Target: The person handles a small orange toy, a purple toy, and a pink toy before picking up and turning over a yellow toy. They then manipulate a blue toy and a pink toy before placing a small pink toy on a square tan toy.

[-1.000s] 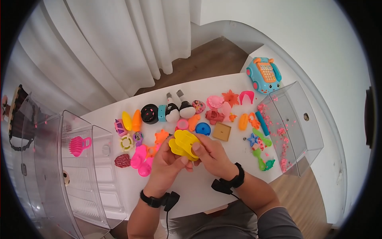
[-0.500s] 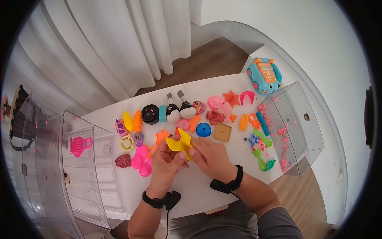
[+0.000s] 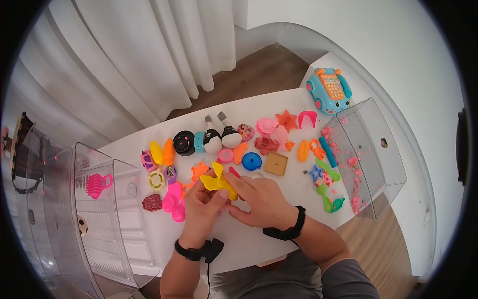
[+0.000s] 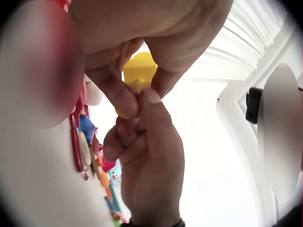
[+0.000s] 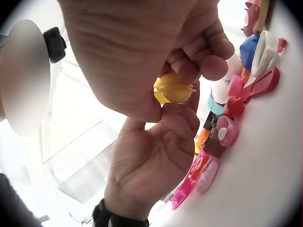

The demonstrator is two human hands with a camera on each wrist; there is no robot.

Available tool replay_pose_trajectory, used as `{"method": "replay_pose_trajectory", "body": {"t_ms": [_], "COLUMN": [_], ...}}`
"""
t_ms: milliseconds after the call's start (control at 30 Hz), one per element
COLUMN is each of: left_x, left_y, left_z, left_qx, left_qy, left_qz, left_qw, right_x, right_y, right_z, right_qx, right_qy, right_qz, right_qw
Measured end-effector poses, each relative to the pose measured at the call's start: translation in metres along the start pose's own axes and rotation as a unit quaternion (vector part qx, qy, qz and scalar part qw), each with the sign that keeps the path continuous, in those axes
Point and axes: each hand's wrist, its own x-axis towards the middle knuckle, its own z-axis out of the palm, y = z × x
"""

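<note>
Both hands hold one yellow plastic toy [image 3: 209, 183] with scalloped flaps that spread apart in a V. My left hand [image 3: 200, 215] pinches its lower left side between thumb and fingers. My right hand [image 3: 264, 202] grips its right side, the index finger laid along it, and the two hands meet at its base. In the left wrist view the yellow toy [image 4: 140, 66] shows between the fingers, largely hidden. The right wrist view shows its rounded, ridged yellow edge [image 5: 175, 90] framed by fingers. Several toys lie on the white table just beyond the hands.
Behind the hands lie a blue round lid [image 3: 252, 161], a tan square tray [image 3: 276, 164] and pink pieces [image 3: 172, 198]. Clear plastic bins stand at left [image 3: 115, 219] and right [image 3: 371, 154]. A toy telephone [image 3: 329, 92] sits at the back right corner.
The yellow toy has turned from its broad face to nearly edge-on, its flaps now spread. My right hand has swung left around it, and the head view has shifted slightly.
</note>
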Motion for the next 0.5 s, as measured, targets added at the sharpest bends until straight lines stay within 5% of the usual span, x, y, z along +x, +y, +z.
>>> {"method": "replay_pose_trajectory", "body": {"t_ms": [233,333,500], "left_x": [0.001,-0.001,-0.001], "left_y": [0.002,0.004,0.009], "left_z": [-0.010,-0.007,-0.002], "left_qx": [-0.109,-0.169,-0.216], "left_qy": [-0.054,-0.067,-0.126], "left_qz": [-0.045,-0.056,-0.043], "left_qw": [0.992,0.982,0.967], "right_x": [0.003,0.002,0.003], "right_y": [-0.003,0.001,0.005], "right_z": [0.000,0.005,0.008], "right_qx": [0.127,0.042,0.043], "right_qy": [0.049,0.111,0.138], "right_qz": [0.036,-0.051,-0.059], "right_qw": [0.990,0.992,0.988]}}
